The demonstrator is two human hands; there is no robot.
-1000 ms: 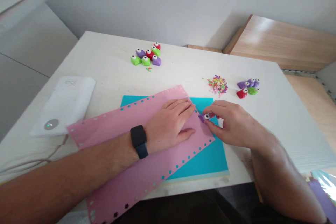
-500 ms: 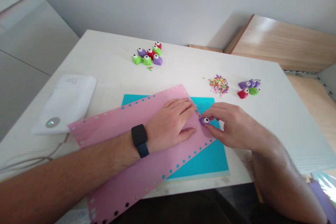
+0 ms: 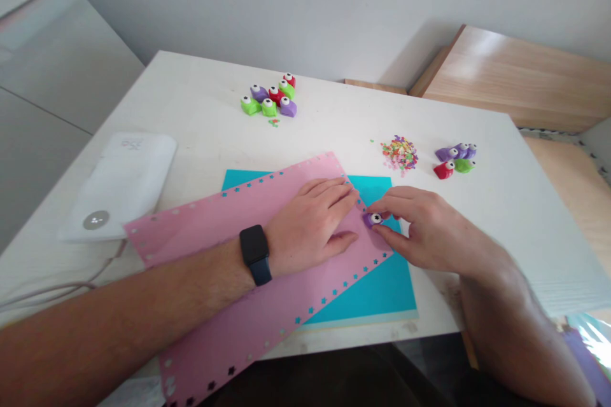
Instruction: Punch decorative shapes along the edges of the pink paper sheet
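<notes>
A pink sheet of paper point(image 3: 267, 203) with star-shaped holes along its edges lies slantwise over blue paper point(image 3: 367, 292). Flat on the pink sheet rests my left hand point(image 3: 315, 219), fingers stretched toward its right edge. Between the thumb and fingers of my right hand point(image 3: 424, 226) is a purple craft punch point(image 3: 373, 220) with a white button marked by a dark star. The punch sits at the pink sheet's right edge, beside a few star holes. My fingers partly hide it.
Several coloured punches point(image 3: 274, 96) stand at the back; another group point(image 3: 456, 159) is at the right. A heap of paper confetti point(image 3: 400, 154) lies between them, beyond my right hand. A white device point(image 3: 121, 184) with a cable point(image 3: 90, 283) occupies the left side of the white table point(image 3: 205, 114).
Both hands and the purple punch keep practically the same place on the pink sheet. Only a slight shift of the whole view shows.
</notes>
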